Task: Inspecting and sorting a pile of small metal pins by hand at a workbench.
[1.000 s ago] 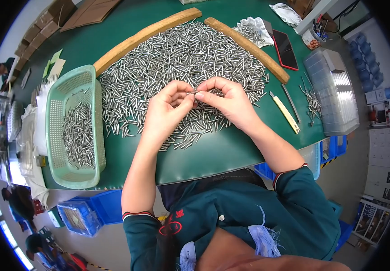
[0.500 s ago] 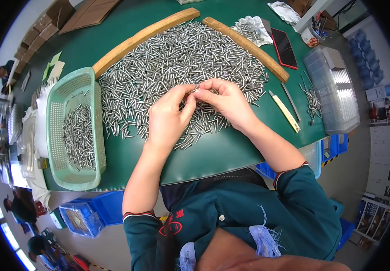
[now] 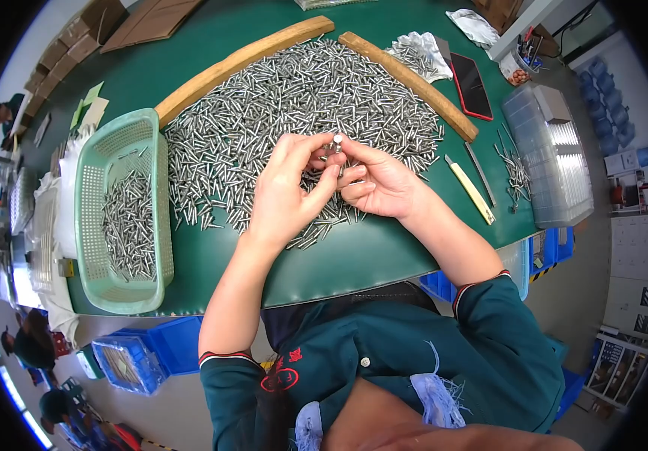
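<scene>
A wide heap of small silver metal pins covers the green table in front of me. Over its near side my left hand and my right hand meet, fingers curled and almost touching. Between their fingertips a few short metal pins show, one with a bright round end facing up. Both hands are closed around these pins, and the fingers partly hide them. To the left, a pale green plastic basket holds a smaller pile of the same pins.
Two wooden bars border the heap's far side. On the right lie a cutter knife, a thin metal strip, a red-edged phone, loose pins and a clear plastic case. Other people are at the far left.
My right hand has turned so its palm side and curled fingers show. The pins between my fingertips now stand up more visibly, and my left fingers have shifted slightly right.
</scene>
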Demonstrator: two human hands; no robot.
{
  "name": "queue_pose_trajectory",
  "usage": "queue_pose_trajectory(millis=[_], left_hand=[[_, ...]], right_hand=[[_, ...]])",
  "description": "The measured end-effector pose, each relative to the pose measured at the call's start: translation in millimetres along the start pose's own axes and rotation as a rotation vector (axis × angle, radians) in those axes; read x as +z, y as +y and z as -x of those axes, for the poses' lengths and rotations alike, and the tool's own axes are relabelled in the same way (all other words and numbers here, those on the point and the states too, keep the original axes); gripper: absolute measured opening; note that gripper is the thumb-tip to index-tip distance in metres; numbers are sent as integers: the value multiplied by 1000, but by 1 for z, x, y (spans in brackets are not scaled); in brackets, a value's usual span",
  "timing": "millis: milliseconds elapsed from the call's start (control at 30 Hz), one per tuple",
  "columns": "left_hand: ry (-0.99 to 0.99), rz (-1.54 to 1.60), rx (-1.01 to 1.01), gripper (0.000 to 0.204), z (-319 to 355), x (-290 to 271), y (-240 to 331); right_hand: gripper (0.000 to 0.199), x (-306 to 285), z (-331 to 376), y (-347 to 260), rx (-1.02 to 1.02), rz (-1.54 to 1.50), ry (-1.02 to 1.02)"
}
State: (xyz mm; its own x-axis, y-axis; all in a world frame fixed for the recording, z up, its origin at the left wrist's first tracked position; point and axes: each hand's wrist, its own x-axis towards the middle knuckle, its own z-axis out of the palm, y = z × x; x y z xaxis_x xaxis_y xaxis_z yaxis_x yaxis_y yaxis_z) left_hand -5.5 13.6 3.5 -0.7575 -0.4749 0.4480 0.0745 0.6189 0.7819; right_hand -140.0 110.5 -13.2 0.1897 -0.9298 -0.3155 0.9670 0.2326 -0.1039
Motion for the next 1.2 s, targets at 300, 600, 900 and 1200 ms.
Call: queue_pose_trajectory(millis=[300,600,900,1200], left_hand=[[-4,-51,12,28,1,0,4],[-22,620,-314,30,-1,-9,1],[-4,-279,-126,16,-5,-20,-10],[-271,-586,40,17,3,-5,-21]], right_hand=[[23,6,1,4,-79,107,-6],[22,4,1,-3,-128,-80,-100],[19,-3,2,-6,-49,-467,-218],[24,-3,2,-13,-85,-435,-369]])
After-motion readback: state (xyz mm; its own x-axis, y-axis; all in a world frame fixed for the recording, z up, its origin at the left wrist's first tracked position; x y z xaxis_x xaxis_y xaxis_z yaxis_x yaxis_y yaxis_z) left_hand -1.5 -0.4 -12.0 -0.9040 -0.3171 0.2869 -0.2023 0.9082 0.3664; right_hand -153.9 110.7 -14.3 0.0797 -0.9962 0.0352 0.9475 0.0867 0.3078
